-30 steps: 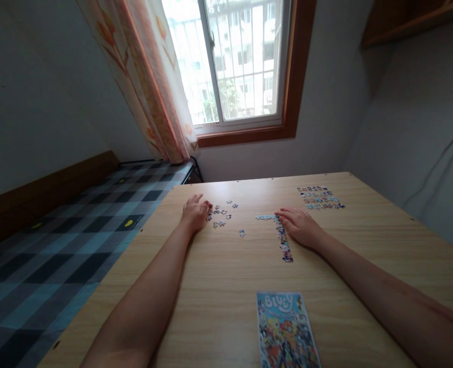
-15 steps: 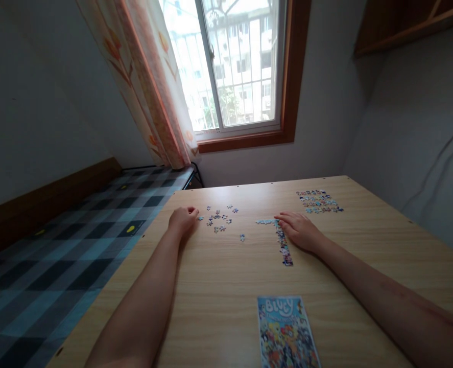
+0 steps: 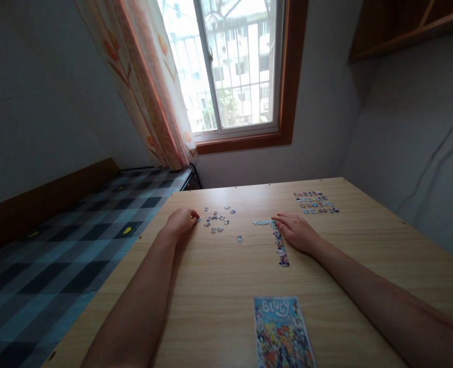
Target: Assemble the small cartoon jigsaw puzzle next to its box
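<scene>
My left hand [image 3: 181,223] is at the far left of the table, its thumb and fingertips closed on a small light-blue puzzle piece [image 3: 199,220] that shows only in part. Just right of it lies a loose group of puzzle pieces [image 3: 221,218]. My right hand [image 3: 295,233] rests flat with fingers stretched out, the fingertips touching the corner of a joined L-shaped puzzle section. Its light-blue top row [image 3: 262,223] runs leftward, and its multicoloured column [image 3: 282,249] comes down toward me. One single puzzle piece [image 3: 239,238] lies between the hands.
Rows of puzzle pieces [image 3: 316,203] lie at the back right of the wooden table [image 3: 211,306]. A "Bluey" picture sheet [image 3: 283,332] is near the front. A bed with checked cover [image 3: 96,245] stands on the left, below a curtained window [image 3: 245,66].
My left fingers have moved slightly forward and closed on the light-blue piece that lay beside them. My right hand stays on the joined section. The view has shifted a little.
</scene>
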Motion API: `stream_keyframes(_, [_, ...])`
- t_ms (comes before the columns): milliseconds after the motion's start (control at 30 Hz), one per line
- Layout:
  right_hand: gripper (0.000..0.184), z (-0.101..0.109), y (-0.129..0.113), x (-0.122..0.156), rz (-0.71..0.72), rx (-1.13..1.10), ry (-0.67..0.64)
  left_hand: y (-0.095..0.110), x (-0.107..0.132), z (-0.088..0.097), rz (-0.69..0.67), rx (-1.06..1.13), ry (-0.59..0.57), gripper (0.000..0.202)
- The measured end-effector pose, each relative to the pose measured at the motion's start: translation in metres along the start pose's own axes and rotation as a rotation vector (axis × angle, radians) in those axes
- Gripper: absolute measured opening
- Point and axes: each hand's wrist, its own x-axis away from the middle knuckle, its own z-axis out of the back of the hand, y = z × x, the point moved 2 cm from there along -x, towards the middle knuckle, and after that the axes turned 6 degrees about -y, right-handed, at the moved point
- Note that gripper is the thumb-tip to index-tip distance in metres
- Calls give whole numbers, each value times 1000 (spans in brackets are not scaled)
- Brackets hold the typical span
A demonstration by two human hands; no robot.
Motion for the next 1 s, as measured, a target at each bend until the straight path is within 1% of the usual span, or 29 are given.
stream_keyframes(200, [42,-1,0,0,-11,-13,-3,1,2,3,18,12,16,15])
stream_keyframes(367, [41,-1,0,0,-14,0,-2,0,4,6,36,85,30,13])
stream_keyframes(467, [41,-2,-1,-1,-14,5,-2,0,4,13,23,155,37,14])
stream_keyframes(567, [41,-1,-1,-1,-18,-1,-4,8,4,25,-29,264,81,17])
stream_keyframes(667, [41,-1,0,-1,-16,-6,-10,29,8,41,-145,428,144,18])
stream_keyframes(733, [41,-1,1,-2,-16,-7,-10,50,14,49,-217,457,144,16])
stream_keyframes(800, [41,-2,1,-3,-22,-10,-9,74,22,53,-269,455,124,14])
stream_keyframes(900, [41,-2,0,-4,-34,-31,-4,108,36,47,-289,496,71,12])
stream_keyframes(967, [42,0,-1,-4,-36,-49,3,129,43,35,-291,499,33,11])
stream_keyframes(1000, [42,0,-2,-4,-37,-54,8,138,45,27,-291,493,-10,12])
